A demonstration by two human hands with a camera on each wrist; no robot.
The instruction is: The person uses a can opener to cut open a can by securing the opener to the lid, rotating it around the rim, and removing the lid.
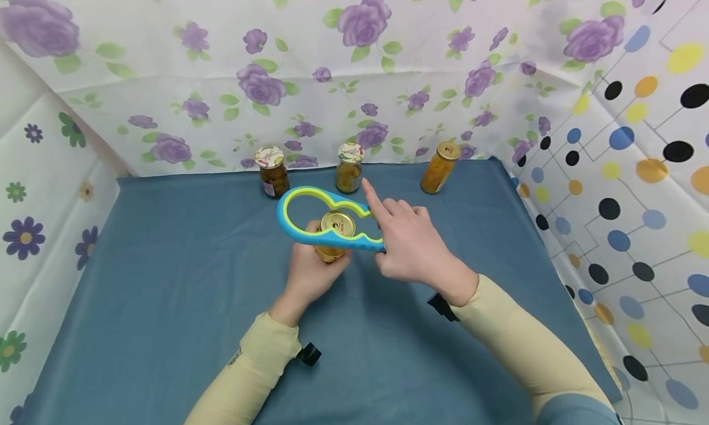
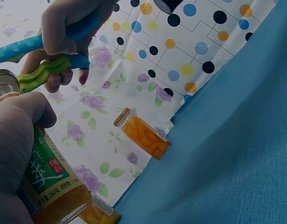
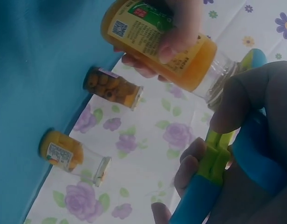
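Note:
A glass jar of orange-yellow fruit [image 2: 52, 177] with a green-and-yellow label is gripped round its body by my left hand [image 1: 312, 271]. Its gold lid [image 1: 339, 223] faces up, within the outline of a blue-and-lime jar opener [image 1: 312, 237] in the head view. My right hand [image 1: 412, 243] holds the opener by its handles, index finger pointing away and the other fingers curled. The opener's large rounded end lies to the left of the lid. Whether its inner notches touch the lid, I cannot tell.
Along the back edge of the blue-covered table [image 1: 177, 289] stand a jar of dark fruit [image 1: 274, 178], a jar of yellow fruit [image 1: 349, 174] and a taller orange fruit jar [image 1: 440, 170]. Patterned cloths hang at the back and both sides.

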